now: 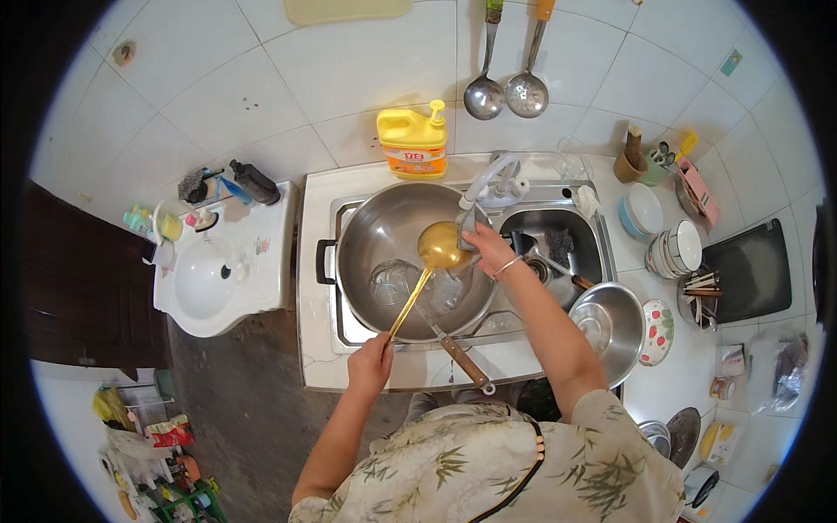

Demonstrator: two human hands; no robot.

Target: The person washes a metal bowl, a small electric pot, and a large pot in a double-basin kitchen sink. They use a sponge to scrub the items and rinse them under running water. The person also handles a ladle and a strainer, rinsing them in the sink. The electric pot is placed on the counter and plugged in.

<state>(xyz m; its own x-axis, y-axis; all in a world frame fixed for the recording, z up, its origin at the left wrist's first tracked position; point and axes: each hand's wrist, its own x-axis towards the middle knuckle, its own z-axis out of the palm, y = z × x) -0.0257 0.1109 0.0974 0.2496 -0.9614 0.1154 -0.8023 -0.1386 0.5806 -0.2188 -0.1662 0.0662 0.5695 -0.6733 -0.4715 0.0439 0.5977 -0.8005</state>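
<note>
My left hand (370, 363) is wrapped round the handle of a gold-coloured ladle (443, 246). The ladle's bowl is held over a large steel wok (362, 228) with black side handles. My right hand (489, 247) is closed at the bowl's right edge, its fingers on a small grey piece (468, 234) just under the white faucet (501, 187). Whether that piece is a cloth or part of the spout, I cannot tell. A wire skimmer (462, 357) leans in the wok, its wooden handle over the front rim. Some water seems to lie at the bottom.
The wok covers the left basin of a steel sink (347, 336). Utensils lie in the right basin (562, 235). A steel bowl (608, 331), stacked bowls (684, 247) and a chopstick holder (697, 307) stand right. Behind is a yellow detergent jug (411, 144); left, a washbasin (202, 279).
</note>
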